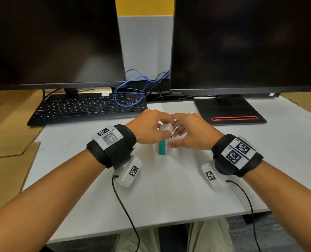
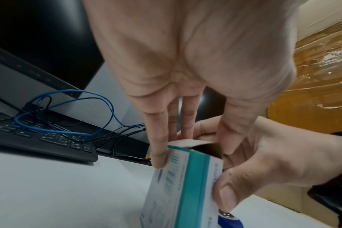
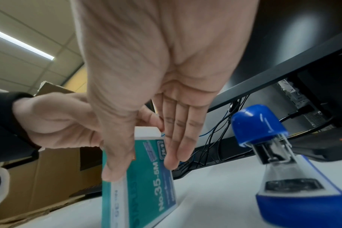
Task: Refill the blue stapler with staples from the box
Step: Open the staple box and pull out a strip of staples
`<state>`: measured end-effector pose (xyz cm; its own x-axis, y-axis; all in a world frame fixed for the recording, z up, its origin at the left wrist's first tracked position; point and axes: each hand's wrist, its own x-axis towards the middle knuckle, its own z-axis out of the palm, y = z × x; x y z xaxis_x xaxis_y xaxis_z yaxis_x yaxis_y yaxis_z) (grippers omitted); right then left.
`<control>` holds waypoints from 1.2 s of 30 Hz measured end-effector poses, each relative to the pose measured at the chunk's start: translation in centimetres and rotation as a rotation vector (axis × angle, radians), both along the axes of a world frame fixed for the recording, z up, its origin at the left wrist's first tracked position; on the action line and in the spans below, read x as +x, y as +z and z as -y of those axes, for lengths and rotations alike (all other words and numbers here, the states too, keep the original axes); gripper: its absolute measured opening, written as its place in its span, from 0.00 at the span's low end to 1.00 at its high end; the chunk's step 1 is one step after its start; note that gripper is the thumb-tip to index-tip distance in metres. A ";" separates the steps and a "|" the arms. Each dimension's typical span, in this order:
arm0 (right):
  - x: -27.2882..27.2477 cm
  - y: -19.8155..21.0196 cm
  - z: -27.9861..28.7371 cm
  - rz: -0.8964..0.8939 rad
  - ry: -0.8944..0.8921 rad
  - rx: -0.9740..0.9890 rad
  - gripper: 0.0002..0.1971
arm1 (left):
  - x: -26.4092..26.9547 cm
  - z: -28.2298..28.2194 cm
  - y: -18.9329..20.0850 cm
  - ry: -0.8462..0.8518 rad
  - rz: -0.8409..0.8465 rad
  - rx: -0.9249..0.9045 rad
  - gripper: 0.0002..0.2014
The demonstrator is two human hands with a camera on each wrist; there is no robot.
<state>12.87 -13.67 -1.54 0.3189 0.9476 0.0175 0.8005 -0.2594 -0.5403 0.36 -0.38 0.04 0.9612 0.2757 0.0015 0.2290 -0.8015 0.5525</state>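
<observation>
We're looking at an office desk setup here: two dark monitors [image 1: 54,40] [image 1: 245,42] are sitting side by side on a white desk [image 1: 169,188], with a black keyboard [image 1: 87,108] lying under the left one and a loose blue network cable [image 1: 131,88] looping over it. We're also seeing a grey cubicle-style partition [image 1: 144,44] standing behind the screens, a tiled drop ceiling with a strip light [image 3: 22,44] glowing overhead, and flattened cardboard [image 1: 9,139] lying off to the left.
</observation>
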 end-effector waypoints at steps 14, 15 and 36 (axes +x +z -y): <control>0.4 -0.1 -0.3 0.017 0.007 -0.040 0.28 | -0.9 -1.4 -0.1 0.075 -0.017 0.083 0.05; 0.4 -0.2 -0.3 0.021 0.005 -0.044 0.28 | -1.0 -1.3 0.0 0.056 -0.020 0.083 0.08; 0.1 0.0 -0.3 0.198 0.060 -0.005 0.30 | -0.5 -1.0 0.3 0.097 -0.045 -0.211 0.09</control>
<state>13.01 -13.37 -1.57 0.2525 0.9651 0.0697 0.9050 -0.2101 -0.3698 -0.17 0.66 0.36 0.9281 0.3563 -0.1082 0.3275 -0.6426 0.6927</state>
